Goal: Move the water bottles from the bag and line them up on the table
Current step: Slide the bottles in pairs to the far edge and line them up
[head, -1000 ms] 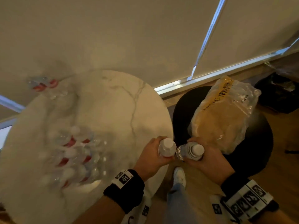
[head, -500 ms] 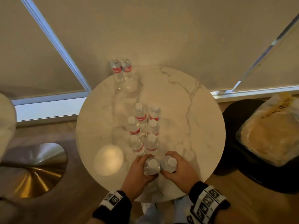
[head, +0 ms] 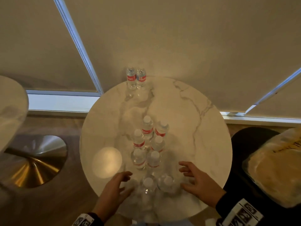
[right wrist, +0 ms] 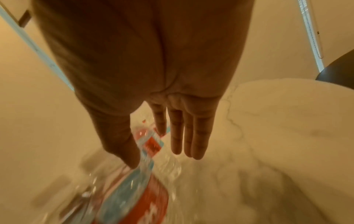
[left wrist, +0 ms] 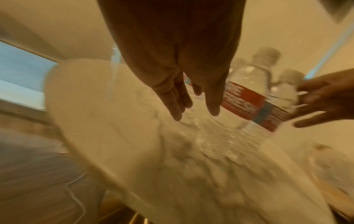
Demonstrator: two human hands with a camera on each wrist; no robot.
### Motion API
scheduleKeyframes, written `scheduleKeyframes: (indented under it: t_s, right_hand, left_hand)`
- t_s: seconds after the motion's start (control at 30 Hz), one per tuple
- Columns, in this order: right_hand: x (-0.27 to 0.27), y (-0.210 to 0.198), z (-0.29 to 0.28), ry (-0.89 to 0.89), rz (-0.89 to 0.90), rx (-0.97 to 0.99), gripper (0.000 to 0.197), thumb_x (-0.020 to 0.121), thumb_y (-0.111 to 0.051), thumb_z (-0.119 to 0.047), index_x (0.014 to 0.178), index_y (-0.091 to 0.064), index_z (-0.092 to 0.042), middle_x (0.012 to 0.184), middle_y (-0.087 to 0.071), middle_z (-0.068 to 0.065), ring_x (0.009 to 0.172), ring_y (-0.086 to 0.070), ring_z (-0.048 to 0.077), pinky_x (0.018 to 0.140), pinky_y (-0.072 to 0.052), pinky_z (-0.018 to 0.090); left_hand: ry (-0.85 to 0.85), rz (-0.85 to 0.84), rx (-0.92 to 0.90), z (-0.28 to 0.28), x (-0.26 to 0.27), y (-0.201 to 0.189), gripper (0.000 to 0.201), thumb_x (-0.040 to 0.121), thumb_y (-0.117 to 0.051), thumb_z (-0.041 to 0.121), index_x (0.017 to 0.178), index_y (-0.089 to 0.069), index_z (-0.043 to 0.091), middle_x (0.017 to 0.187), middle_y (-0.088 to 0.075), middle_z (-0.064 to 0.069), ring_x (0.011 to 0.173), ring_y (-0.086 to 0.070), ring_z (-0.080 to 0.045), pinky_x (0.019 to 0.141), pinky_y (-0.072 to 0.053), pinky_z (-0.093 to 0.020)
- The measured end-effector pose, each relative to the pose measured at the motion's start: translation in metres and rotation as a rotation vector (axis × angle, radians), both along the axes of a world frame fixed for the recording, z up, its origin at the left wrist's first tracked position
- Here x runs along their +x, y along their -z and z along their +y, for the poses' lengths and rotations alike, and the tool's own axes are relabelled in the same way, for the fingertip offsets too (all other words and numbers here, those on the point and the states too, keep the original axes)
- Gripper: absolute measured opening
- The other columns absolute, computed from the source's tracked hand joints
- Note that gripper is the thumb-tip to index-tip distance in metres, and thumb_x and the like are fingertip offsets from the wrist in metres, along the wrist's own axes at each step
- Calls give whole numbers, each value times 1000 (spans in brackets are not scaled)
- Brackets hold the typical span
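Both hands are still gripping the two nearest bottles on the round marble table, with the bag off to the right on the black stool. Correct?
Not quite. The head view shows the left hand and right hand open, beside the two nearest bottles, not gripping. The marble table, bag and black stool are as stated.

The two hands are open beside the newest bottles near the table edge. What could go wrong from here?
1. The nearest two bottles stand close to the table's near edge; a brush from the left hand or right hand might tip them off.
2. The two rows stand tight, so one falling bottle may topple its neighbours.
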State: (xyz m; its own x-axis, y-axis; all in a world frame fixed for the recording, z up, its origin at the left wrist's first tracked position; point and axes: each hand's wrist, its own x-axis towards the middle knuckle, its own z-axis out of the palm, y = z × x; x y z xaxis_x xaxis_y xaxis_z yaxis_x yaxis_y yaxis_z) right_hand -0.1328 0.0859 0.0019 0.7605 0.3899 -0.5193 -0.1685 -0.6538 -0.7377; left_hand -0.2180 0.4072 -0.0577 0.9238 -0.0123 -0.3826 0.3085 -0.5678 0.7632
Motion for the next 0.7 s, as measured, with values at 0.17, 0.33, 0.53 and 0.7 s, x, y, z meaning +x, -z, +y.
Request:
scheduleKeyframes:
  t_s: [0.17, 0.33, 0.53, 0.7]
  right_hand:
    - [76, -32, -4, 25, -231, -86, 17, 95, -57, -29, 111, -58, -32, 101, -67, -7, 90, -64, 7, 75, -49, 14]
    - [153, -41, 59, -67, -362, -243, 37, 91, -53, -55, 113, -55, -26, 87, -65, -6, 78, -60, 15, 68, -44, 29]
    - [178, -31, 111, -262, -445, -513, 42, 89, -53, -56, 106, -48, -18, 94, -65, 6, 81, -58, 27, 66, -41, 34]
    - [189, -26, 107, -184, -413, -538, 30, 95, -47, -43, 110, -45, -17, 99, -61, 9, 88, -60, 32, 70, -42, 35]
  left_hand:
    - [-226, -96, 153, 49, 38, -50, 28, 91, -68, 27, 114, -56, 37, 98, -67, 12, 93, -63, 1, 70, -48, -10]
    - [-154, -271, 212, 56, 145, -82, 19, 92, -68, 28, 109, -62, 33, 91, -68, 12, 89, -64, 7, 71, -45, -5]
    - [423, -201, 262, 10, 244, -83, 49, 82, -72, 53, 126, -56, 37, 111, -56, 5, 84, -62, -11, 81, -55, -30]
    - [668, -186, 368, 0, 286, -67, 44, 87, -74, 32, 128, -58, 24, 119, -50, -5, 87, -53, -18, 80, -42, -25]
